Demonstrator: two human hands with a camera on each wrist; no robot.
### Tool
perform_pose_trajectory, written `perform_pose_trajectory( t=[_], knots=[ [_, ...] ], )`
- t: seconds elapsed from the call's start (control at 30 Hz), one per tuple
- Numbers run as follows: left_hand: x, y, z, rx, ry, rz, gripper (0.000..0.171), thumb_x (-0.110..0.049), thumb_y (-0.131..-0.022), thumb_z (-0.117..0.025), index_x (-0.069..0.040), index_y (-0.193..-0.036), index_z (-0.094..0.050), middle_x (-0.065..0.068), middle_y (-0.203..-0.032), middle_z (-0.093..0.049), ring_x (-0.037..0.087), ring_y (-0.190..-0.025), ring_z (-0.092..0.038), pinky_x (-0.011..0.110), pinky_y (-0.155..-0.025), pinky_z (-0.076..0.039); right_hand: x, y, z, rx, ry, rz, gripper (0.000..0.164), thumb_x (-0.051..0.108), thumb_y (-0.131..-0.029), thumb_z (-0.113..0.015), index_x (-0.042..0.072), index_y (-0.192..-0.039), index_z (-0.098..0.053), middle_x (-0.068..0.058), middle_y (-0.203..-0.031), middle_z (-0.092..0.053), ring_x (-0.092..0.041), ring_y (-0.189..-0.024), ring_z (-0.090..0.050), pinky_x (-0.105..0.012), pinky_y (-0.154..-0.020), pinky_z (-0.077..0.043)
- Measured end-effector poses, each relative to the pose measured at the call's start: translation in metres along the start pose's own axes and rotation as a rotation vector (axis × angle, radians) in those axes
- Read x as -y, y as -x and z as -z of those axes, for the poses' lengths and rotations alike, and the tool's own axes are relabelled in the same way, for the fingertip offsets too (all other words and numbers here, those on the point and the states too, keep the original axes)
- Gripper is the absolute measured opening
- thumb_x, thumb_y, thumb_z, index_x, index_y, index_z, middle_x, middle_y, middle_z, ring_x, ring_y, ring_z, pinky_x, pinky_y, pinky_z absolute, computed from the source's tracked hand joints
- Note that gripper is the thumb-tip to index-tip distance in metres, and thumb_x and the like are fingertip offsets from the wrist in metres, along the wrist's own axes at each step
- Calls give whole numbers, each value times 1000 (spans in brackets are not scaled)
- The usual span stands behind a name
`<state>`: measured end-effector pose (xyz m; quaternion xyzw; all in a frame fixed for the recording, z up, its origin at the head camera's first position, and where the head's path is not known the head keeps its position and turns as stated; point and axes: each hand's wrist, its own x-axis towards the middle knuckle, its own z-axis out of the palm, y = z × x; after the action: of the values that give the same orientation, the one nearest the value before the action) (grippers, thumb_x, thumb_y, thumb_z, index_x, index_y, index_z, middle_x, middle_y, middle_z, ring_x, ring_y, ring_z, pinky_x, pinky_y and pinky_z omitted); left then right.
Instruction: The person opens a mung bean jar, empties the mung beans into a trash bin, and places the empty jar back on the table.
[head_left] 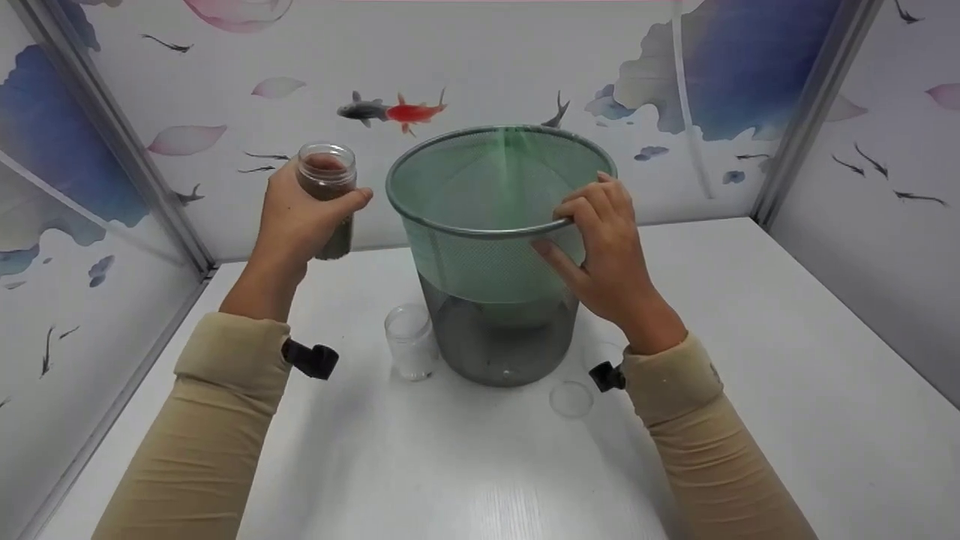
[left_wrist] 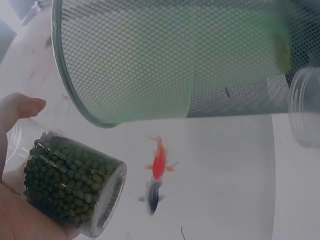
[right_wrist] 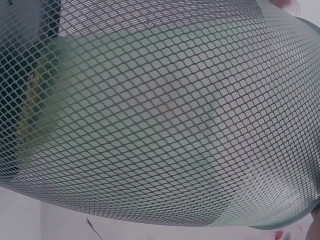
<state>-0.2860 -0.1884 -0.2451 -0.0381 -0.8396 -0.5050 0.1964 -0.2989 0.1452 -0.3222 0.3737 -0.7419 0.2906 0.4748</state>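
Observation:
In the head view my left hand [head_left: 289, 217] grips a clear uncapped jar [head_left: 339, 238], raised above the table just left of the wastebasket. Small green beans [left_wrist: 67, 180], which look like mung beans, fill much of it in the left wrist view. The jar is close to upright. A dark mesh wastebasket [head_left: 499, 349] stands on the table, lined with a thin green bag [head_left: 487, 262]. My right hand [head_left: 615, 262] holds its rim at the near right, fingers over the edge and thumb outside. Through the mesh, a yellow-green mass [right_wrist: 32, 100] shows low in the bag.
An uncapped clear jar [head_left: 411, 345] stands on the white table [head_left: 450, 465] against the wastebasket's left side. A clear round lid [head_left: 571, 399] lies in front of the basket, with another faint clear disc [head_left: 602, 354] behind it. Printed panels [head_left: 480, 67] enclose the table's back and sides.

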Motion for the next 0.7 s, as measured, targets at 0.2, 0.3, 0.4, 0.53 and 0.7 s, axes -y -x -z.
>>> perform_pose_trajectory(
  t=[0.2,0.3,0.4,0.53,0.7],
  knots=[
    [-10,-23,-2,-1,-61,-14,65,-41,-80,-80,-10,-130,-53,8,-132,-56,21,-122,-50,48,-106,-38,1,0,-2,-14,-5,15,29,26,-91,-71,2,-100,-57,-12,-100,-55,-29,-100,-47,-53,-116,-19],
    [-17,-32,-6,-32,-109,-33,66,-51,-78,-79,-10,-124,-56,8,-125,-59,19,-115,-53,44,-101,-42,1,-1,-2,-16,-10,21,29,27,-92,-70,2,-101,-57,-13,-100,-55,-30,-100,-47,-53,-116,-19],
    [-24,-38,-11,-64,-203,-61,62,-53,-78,-77,-9,-118,-59,8,-117,-63,18,-106,-57,39,-93,-45,1,-1,-3,-17,-11,23,31,29,-93,-69,2,-101,-57,-13,-101,-55,-30,-100,-47,-53,-115,-19],
    [-32,-45,-21,-73,-351,-86,58,-47,-82,-72,-11,-126,-58,6,-117,-67,17,-105,-63,32,-91,-51,1,0,-2,-13,-1,17,32,32,-94,-67,2,-101,-57,-13,-101,-55,-30,-100,-47,-52,-116,-19],
    [-36,-52,-31,-88,-515,-136,60,-36,-82,-70,-10,-134,-56,6,-122,-66,21,-106,-64,35,-90,-53,1,0,-2,-7,13,10,32,31,-94,-68,3,-100,-56,-13,-101,-55,-30,-101,-47,-52,-116,-19]
  ],
)
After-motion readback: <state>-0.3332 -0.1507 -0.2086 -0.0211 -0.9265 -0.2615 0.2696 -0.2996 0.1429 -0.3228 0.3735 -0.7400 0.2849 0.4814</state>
